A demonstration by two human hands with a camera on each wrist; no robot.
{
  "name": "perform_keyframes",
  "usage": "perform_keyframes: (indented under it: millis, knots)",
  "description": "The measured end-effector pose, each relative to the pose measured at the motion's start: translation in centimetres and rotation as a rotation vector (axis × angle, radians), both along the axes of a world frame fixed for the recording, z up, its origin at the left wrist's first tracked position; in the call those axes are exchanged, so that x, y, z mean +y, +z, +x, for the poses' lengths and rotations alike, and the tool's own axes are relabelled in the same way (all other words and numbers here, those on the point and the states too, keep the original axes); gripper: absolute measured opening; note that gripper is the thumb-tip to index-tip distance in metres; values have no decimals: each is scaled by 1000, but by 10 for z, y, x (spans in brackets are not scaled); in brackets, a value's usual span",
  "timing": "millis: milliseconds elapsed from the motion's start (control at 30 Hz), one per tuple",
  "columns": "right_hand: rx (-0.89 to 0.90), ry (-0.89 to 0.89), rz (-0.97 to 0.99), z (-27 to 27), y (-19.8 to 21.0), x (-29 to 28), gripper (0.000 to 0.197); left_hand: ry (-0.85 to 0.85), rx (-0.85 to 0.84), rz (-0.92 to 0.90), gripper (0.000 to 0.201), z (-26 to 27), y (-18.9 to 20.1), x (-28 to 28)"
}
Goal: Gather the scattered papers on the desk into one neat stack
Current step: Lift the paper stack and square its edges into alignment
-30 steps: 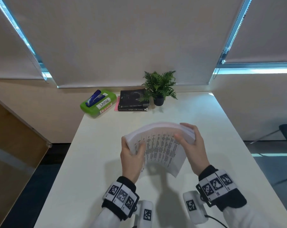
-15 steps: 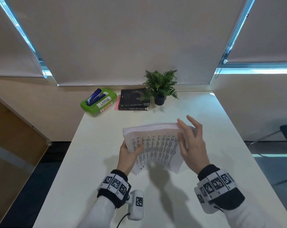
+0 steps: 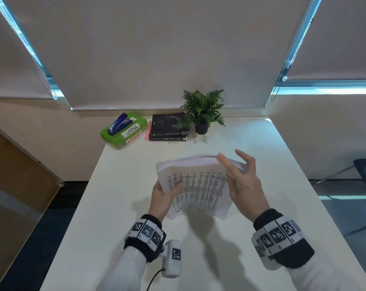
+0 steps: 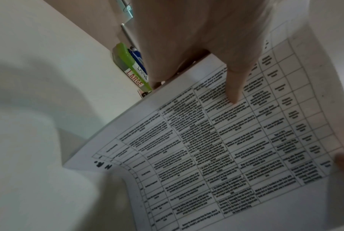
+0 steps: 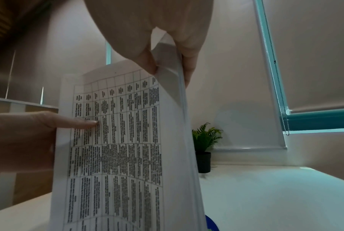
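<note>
Now, in the head view, the stack of printed papers (image 3: 195, 185) stands on its lower edge on the white desk (image 3: 98, 227), upper edge fanned. The left hand (image 3: 164, 196) pinches the left side, thumb on the printed face; the right hand (image 3: 244, 181), which a second ago clasped the top right corner, has loosened, its fingers straightened and spread beside that edge. I judge the sheets are gathered and only squaring remains. Bare desk lies on both sides, while the green box (image 3: 124, 131), stapler (image 3: 117, 123), books (image 3: 169, 128) and potted fern (image 3: 202, 111) sit well apart at the back. The left wrist view shows the thumb (image 4: 234, 87) pressed on the table-printed page (image 4: 226, 148). The right wrist view shows the right fingers (image 5: 188, 62) behind the stack's edge (image 5: 183, 125), thumb in front; how firmly they hold, I cannot tell.
</note>
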State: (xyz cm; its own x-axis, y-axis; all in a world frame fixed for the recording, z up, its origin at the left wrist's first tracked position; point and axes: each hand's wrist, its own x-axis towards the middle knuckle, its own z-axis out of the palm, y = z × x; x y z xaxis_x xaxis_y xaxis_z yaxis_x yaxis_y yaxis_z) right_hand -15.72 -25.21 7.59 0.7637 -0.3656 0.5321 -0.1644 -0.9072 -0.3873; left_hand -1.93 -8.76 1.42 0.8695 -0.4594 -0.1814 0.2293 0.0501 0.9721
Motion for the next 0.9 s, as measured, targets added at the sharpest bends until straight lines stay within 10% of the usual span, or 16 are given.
perform_keyframes:
  millis: [400, 667, 900]
  knots:
    - [-148, 10, 146, 4, -3, 5, 39, 14, 7, 4, 20, -4, 8, -2]
    - [635, -69, -17, 9, 70, -3, 32, -126, -102, 85, 14, -9, 37, -2]
    - [492, 3, 248, 2, 63, -2, 5, -203, -568, 254, 23, -18, 59, -8]
